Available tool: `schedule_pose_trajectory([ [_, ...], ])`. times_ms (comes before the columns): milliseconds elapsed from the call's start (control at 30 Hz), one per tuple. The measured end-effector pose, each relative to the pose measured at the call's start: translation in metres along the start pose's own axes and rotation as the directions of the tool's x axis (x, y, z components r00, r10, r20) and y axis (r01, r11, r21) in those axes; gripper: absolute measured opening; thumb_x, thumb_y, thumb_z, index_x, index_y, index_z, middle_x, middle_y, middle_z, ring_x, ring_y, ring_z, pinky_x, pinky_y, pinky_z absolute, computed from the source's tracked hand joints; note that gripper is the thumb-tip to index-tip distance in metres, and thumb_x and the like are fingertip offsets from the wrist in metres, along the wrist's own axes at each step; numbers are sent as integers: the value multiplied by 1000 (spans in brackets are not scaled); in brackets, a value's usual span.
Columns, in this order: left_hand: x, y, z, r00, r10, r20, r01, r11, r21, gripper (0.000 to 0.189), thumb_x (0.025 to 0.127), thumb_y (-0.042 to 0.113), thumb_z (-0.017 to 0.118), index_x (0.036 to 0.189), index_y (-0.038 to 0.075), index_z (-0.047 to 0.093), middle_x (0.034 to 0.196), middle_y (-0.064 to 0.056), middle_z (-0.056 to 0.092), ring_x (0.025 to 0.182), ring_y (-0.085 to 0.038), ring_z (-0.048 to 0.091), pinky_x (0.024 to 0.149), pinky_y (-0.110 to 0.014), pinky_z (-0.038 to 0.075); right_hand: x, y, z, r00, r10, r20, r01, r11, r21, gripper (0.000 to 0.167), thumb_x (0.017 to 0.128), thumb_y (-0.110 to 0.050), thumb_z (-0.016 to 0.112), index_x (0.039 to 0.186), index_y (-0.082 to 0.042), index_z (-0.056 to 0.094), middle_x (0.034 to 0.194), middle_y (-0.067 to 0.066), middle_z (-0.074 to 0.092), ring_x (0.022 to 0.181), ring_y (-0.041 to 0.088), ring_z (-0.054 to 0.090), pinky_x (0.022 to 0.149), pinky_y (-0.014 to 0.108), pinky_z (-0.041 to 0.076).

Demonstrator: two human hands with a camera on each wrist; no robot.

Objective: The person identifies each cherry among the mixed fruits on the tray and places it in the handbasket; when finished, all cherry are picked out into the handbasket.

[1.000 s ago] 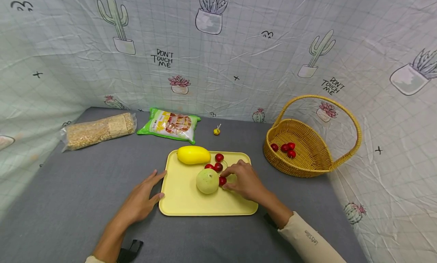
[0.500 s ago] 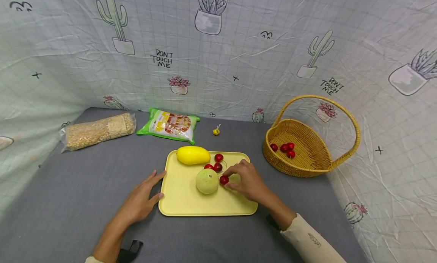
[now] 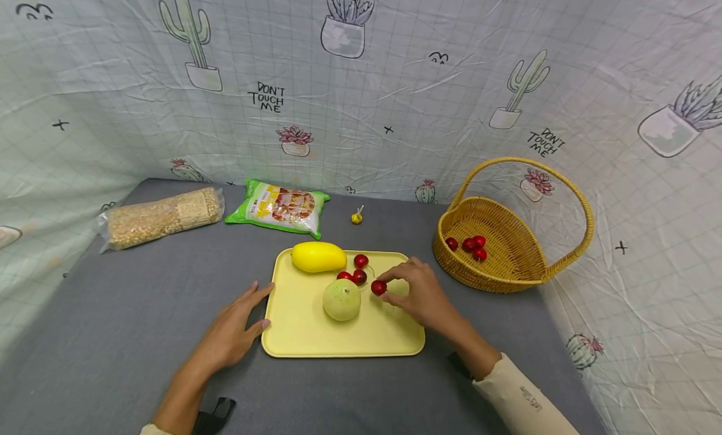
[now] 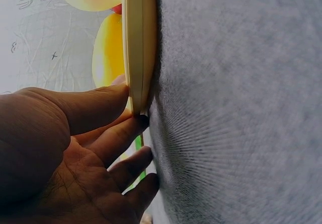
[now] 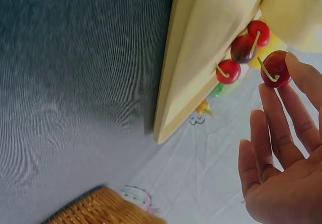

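Observation:
In the head view my right hand [image 3: 420,294] pinches a dark red cherry [image 3: 378,288] between thumb and fingertips, over the right half of a pale yellow tray [image 3: 338,344]. The right wrist view shows that cherry's short green stem, the cherry raised off the tray. My left hand [image 3: 231,331] lies at the tray's left edge, thumb and fingers spread and fairly straight; in the left wrist view the thumb touches the rim. On the tray are a round pale green fruit [image 3: 341,300], a yellow mango [image 3: 318,257] and three other cherries [image 3: 360,277], one partly hidden behind the green fruit.
A wicker basket [image 3: 496,283] with a tall handle stands at the right, several cherries [image 3: 479,254] inside. Behind the tray lie a green and white food bag [image 3: 284,207], a clear bag of tan kernels [image 3: 163,217] and a small yellow item [image 3: 357,218].
My right hand has drawn the cherry away from the green fruit, up and to the right. The left hand has stayed at the tray's edge.

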State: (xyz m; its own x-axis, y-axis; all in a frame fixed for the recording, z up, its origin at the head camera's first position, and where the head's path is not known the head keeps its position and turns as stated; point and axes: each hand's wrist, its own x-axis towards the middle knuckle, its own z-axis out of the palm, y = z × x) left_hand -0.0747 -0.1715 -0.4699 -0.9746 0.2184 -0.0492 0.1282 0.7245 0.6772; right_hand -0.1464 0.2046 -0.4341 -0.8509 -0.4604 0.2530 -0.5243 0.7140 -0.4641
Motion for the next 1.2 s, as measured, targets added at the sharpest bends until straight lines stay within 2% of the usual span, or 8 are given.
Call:
schedule_pose_trajectory([
  [233, 1, 0, 0, 1000, -4, 5, 4, 1000, 0, 72, 100, 8, 73, 164, 11, 42, 169, -32, 33, 152, -57, 35, 114, -77, 38, 0, 4, -14, 999, 10, -32, -10, 1000, -12, 30, 82, -18, 94, 110, -20, 83, 105, -5, 82, 95, 28, 62, 91, 44, 47],
  [433, 1, 1, 0, 1000, -3, 5, 3, 1000, -2, 72, 100, 8, 73, 164, 10, 42, 169, -32, 32, 152, -57, 35, 114, -77, 38, -3, 9, -25, 997, 27, -67, -31, 998, -63, 33, 81, -18, 94, 112, -19, 84, 106, -2, 82, 96, 24, 62, 90, 47, 49],
  [700, 2, 1, 0, 1000, 4, 1, -4, 1000, -6, 72, 100, 7, 73, 164, 10, 42, 169, -32, 33, 152, -57, 36, 114, -76, 38, -2, 17, -41, 992, 42, -119, -47, 998, -39, 34, 79, -16, 95, 111, -17, 84, 107, 1, 82, 94, 20, 61, 83, 43, 51],
  [867, 2, -1, 0, 1000, 10, -1, -10, 1000, -5, 72, 99, 7, 73, 164, 10, 42, 168, -32, 34, 152, -56, 36, 114, -76, 39, -3, 25, -47, 987, 43, -158, -48, 998, -27, 36, 78, -15, 96, 112, -15, 84, 107, 2, 82, 90, 18, 58, 79, 37, 46],
  [967, 1, -1, 0, 1000, 7, 2, -7, 1000, -8, 72, 99, 7, 73, 164, 9, 42, 168, -33, 33, 152, -57, 36, 114, -76, 39, -4, 29, -51, 983, 51, -177, -56, 998, -20, 38, 77, -13, 97, 112, -15, 84, 105, 3, 82, 87, 23, 56, 74, 35, 42],
  [1100, 1, 0, 0, 1000, 3, 4, -3, 1000, -10, 72, 99, 7, 73, 164, 10, 42, 168, -33, 33, 152, -57, 36, 114, -76, 39, -4, 32, -57, 979, 96, -180, -99, 995, -8, 38, 78, -14, 96, 114, -14, 84, 106, 4, 82, 95, 30, 61, 78, 38, 44],
  [1200, 1, 0, -1, 1000, 3, 3, -3, 1000, -11, 72, 99, 7, 73, 164, 10, 42, 168, -33, 32, 152, -58, 36, 114, -76, 39, -4, 35, -61, 975, 123, -187, -126, 992, -6, 36, 80, -15, 95, 115, -14, 83, 107, 6, 81, 100, 30, 62, 81, 41, 45],
])
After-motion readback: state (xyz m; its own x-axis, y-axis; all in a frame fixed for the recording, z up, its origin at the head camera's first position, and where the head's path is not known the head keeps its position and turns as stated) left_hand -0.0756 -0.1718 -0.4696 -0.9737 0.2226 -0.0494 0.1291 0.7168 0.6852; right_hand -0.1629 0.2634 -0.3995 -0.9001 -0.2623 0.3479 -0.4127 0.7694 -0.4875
